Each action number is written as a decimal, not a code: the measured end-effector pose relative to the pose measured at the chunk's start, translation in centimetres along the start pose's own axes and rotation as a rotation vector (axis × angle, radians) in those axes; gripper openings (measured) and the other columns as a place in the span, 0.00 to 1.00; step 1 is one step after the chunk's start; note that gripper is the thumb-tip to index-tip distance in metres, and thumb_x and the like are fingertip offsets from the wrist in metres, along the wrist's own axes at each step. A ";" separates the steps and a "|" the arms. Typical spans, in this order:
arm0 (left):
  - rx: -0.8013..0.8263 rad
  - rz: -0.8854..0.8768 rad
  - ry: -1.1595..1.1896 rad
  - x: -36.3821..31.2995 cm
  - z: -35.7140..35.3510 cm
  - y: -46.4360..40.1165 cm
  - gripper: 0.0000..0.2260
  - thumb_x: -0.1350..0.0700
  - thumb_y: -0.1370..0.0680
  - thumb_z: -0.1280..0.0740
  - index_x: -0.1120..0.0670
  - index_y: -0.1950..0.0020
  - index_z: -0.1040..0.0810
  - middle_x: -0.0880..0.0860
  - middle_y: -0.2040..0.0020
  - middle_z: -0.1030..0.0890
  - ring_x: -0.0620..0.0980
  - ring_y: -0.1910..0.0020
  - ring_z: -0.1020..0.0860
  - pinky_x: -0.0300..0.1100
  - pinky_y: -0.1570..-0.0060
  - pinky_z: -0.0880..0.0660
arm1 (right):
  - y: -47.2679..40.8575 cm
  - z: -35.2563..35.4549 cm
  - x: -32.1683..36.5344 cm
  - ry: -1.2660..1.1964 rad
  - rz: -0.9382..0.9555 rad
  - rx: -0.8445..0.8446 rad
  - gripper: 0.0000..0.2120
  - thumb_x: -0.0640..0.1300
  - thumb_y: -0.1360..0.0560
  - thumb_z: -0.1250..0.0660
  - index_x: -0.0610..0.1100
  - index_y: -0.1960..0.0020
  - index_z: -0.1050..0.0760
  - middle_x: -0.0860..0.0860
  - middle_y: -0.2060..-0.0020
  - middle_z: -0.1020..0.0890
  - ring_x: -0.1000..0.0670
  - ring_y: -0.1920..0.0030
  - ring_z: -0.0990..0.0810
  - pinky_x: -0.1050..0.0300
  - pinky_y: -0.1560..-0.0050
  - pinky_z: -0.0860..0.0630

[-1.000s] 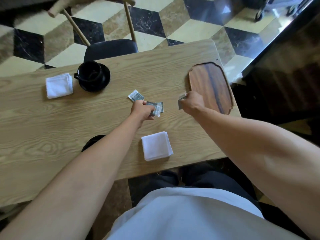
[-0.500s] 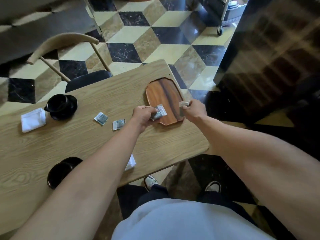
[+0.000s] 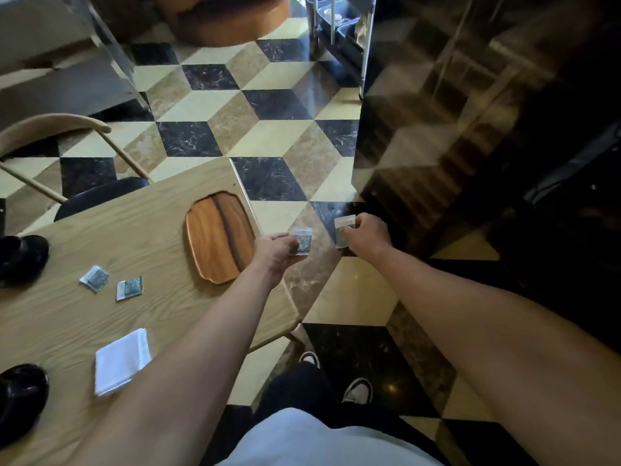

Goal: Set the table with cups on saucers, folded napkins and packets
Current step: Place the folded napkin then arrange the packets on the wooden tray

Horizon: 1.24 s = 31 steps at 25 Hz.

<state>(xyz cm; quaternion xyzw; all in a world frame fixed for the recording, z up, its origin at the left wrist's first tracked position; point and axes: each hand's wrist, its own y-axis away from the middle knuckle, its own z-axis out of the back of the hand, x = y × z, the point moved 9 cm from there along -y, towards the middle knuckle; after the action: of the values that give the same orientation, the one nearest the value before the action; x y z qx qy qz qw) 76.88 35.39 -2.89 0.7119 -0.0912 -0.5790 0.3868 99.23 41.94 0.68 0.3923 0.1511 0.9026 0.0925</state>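
Café, wooden table (image 3: 100,317), patterned marble floor (image 3: 235,129), service cart (image 3: 339,25)

Light wood counter (image 3: 161,230). On it: empty wooden tray (image 3: 220,237) near right edge; two packets (image 3: 95,278) (image 3: 130,287) side by side mid-left; folded white napkin (image 3: 121,360) near front edge; two black cups (image 3: 21,257) (image 3: 20,395) at left frame edge.

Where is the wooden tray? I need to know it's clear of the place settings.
In the head view the wooden tray lies at the table's far right end, near the corner, just left of the left hand.
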 end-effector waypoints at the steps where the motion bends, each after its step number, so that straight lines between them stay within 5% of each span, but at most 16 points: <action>1: -0.001 -0.008 0.019 -0.5 -1.0 -0.6 0.10 0.73 0.27 0.31 0.65 0.48 0.21 0.63 0.52 0.17 0.57 0.60 0.15 0.47 0.67 0.17 | -0.8 0.9 -0.2 -0.011 0.004 0.003 0.11 0.47 0.22 0.32 0.42 0.44 0.20 0.43 0.47 0.16 0.42 0.48 0.17 0.45 0.45 0.18; 6: -0.008 0.029 0.033 -2.4 -4.6 -5.7 0.08 0.69 0.26 0.28 0.63 0.49 0.20 0.63 0.50 0.16 0.62 0.52 0.15 0.52 0.61 0.16 | -6.5 2.7 0.3 -0.012 -0.002 0.026 0.11 0.48 0.21 0.33 0.43 0.43 0.21 0.43 0.46 0.17 0.43 0.49 0.17 0.47 0.50 0.17; 15: -0.085 0.026 0.173 -9.5 -7.1 -15.8 0.07 0.71 0.26 0.30 0.62 0.52 0.19 0.63 0.58 0.17 0.56 0.65 0.16 0.47 0.71 0.19 | -20.7 1.5 7.8 0.120 0.118 0.099 0.11 0.49 0.21 0.31 0.44 0.43 0.21 0.45 0.47 0.16 0.45 0.50 0.17 0.48 0.47 0.17; 20: -0.236 -0.032 0.282 -15.3 -4.1 -18.6 0.08 0.73 0.25 0.32 0.62 0.52 0.23 0.64 0.55 0.19 0.58 0.61 0.18 0.57 0.57 0.17 | -25.6 -2.3 16.8 0.134 0.259 0.248 0.09 0.46 0.24 0.33 0.50 0.62 0.27 0.49 0.63 0.20 0.46 0.60 0.19 0.52 0.62 0.21; 23: -0.358 -0.041 0.309 -17.8 -1.0 -19.1 0.06 0.72 0.24 0.33 0.64 0.50 0.22 0.64 0.55 0.20 0.58 0.61 0.19 0.52 0.63 0.17 | -27.9 -6.1 21.3 0.176 0.360 0.401 0.04 0.43 0.25 0.35 0.45 0.58 0.24 0.49 0.62 0.19 0.47 0.61 0.18 0.55 0.64 0.23; 26: -0.536 -0.062 0.354 -19.3 3.7 -18.0 0.05 0.70 0.23 0.34 0.62 0.54 0.22 0.62 0.57 0.19 0.57 0.61 0.19 0.48 0.68 0.17 | -29.2 -10.2 26.2 0.192 0.484 0.551 0.09 0.40 0.28 0.35 0.48 0.66 0.25 0.55 0.68 0.20 0.52 0.66 0.20 0.62 0.73 0.27; 31: -0.849 -0.074 0.532 -18.3 10.7 -13.0 0.03 0.69 0.24 0.32 0.62 0.53 0.21 0.62 0.56 0.18 0.58 0.59 0.17 0.52 0.58 0.18 | -27.4 -16.8 33.7 0.331 0.679 0.777 0.04 0.41 0.28 0.30 0.46 0.60 0.24 0.50 0.61 0.19 0.48 0.59 0.19 0.57 0.64 0.22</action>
<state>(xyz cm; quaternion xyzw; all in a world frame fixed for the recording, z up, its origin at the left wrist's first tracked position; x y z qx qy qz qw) 57.46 50.12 2.04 0.6174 0.2795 -0.3771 0.6312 65.38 73.87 3.28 0.2768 0.3512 0.8091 -0.3813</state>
